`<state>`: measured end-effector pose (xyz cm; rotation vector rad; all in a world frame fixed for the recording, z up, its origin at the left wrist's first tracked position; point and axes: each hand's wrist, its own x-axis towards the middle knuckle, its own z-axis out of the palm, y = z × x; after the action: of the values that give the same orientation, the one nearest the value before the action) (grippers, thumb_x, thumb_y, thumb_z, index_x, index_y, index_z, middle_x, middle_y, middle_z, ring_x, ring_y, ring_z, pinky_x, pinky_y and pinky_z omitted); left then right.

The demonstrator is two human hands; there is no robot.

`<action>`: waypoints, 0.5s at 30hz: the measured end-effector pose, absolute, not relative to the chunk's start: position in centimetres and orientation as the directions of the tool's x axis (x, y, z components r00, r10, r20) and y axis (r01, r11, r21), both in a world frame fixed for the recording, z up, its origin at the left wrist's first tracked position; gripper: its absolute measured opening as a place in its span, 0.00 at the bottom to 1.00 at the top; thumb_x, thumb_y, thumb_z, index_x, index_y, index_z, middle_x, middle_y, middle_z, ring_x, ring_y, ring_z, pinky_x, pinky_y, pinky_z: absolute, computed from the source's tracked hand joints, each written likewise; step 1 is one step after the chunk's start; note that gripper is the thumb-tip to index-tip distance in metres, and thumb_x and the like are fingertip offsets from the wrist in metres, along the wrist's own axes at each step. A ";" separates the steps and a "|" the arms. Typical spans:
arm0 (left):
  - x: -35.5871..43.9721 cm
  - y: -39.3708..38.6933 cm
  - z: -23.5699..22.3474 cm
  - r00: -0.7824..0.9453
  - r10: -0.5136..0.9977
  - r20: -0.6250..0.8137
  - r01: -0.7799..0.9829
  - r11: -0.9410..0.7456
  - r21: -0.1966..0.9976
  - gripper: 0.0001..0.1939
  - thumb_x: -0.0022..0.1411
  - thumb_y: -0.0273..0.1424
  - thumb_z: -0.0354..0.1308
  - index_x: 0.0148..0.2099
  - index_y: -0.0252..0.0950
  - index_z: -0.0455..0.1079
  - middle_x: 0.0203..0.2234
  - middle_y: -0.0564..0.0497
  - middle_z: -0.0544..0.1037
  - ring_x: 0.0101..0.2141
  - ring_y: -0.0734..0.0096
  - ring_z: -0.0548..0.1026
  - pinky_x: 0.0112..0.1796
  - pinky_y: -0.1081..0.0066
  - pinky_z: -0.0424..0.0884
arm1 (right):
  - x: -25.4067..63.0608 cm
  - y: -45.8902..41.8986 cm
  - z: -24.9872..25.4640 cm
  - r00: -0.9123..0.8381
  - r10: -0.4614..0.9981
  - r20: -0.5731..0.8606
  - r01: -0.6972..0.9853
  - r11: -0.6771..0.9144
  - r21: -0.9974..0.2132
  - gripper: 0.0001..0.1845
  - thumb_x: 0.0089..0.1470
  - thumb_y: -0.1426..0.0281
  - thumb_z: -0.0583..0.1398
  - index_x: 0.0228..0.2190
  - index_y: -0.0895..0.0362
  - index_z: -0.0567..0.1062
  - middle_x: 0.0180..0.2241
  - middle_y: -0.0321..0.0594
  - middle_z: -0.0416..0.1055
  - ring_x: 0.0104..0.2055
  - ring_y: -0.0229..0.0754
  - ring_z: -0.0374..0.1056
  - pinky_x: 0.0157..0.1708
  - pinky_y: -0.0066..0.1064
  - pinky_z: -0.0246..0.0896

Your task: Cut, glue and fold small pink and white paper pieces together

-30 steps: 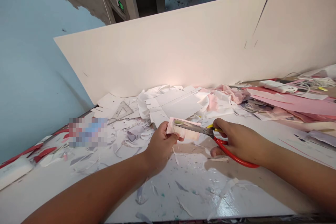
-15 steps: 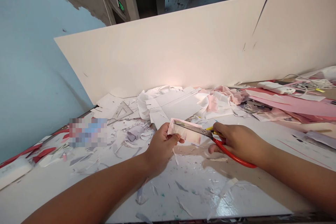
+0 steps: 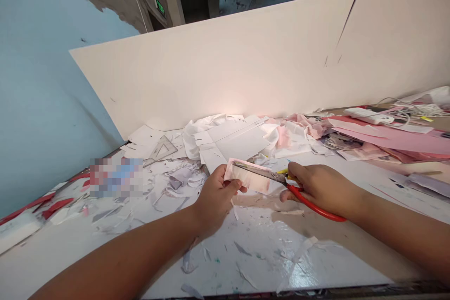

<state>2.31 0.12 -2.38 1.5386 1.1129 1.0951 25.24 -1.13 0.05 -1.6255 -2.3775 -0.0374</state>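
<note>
My left hand point(image 3: 214, 199) pinches a small pink-and-white piece of paper point(image 3: 248, 178) between thumb and fingers. My right hand point(image 3: 321, 190) grips a pair of red-handled scissors point(image 3: 312, 201) with a yellow part near the pivot. The steel blades point(image 3: 258, 172) lie along the paper's upper edge, and the cutting point sits close to my left thumb. The scissors' lower handle loop curves out beneath my right hand. My fingers hide part of the handles.
The white work table point(image 3: 253, 253) is littered with paper scraps. Behind it stand a cream board point(image 3: 211, 75) and a clear set square point(image 3: 162, 149). Crumpled white paper point(image 3: 200, 133), pink sheets point(image 3: 397, 138) and a white power strip point(image 3: 362, 115) with cables lie at the back.
The paper has shifted slightly right in my left hand, and the whole view has moved a little. The scissors remain along the paper's upper edge.
</note>
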 end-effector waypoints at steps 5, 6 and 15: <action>2.3 0.1 -2.3 0.201 0.969 0.143 0.165 -0.177 0.970 0.10 0.54 0.31 0.54 0.39 0.35 0.64 0.26 0.50 0.75 0.32 0.69 0.74 0.34 0.69 0.64 | 25.2 -1.0 -0.1 -0.390 0.901 0.189 0.910 0.409 -0.074 0.12 0.53 0.58 0.48 0.26 0.54 0.59 0.20 0.43 0.73 0.23 0.48 0.68 0.20 0.30 0.51; 2.3 0.1 -2.3 0.205 0.968 0.142 0.165 -0.177 0.970 0.10 0.54 0.31 0.54 0.39 0.35 0.63 0.26 0.50 0.75 0.32 0.69 0.74 0.34 0.69 0.64 | 25.3 -0.9 -0.2 -0.386 0.901 0.198 0.913 0.404 -0.060 0.14 0.52 0.57 0.49 0.26 0.54 0.59 0.20 0.43 0.72 0.23 0.48 0.68 0.19 0.30 0.50; 2.3 0.3 -2.5 0.202 0.971 0.131 0.185 -0.169 0.968 0.10 0.54 0.32 0.53 0.40 0.35 0.64 0.24 0.51 0.74 0.30 0.69 0.74 0.33 0.70 0.64 | 25.3 -1.0 -0.3 -0.362 0.916 0.173 0.917 0.383 -0.111 0.24 0.43 0.47 0.53 0.29 0.54 0.58 0.22 0.38 0.68 0.22 0.45 0.64 0.19 0.28 0.48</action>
<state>2.31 0.34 -2.46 1.5549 1.1337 1.0718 25.29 -1.05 -0.32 -1.6381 -2.4347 -0.0074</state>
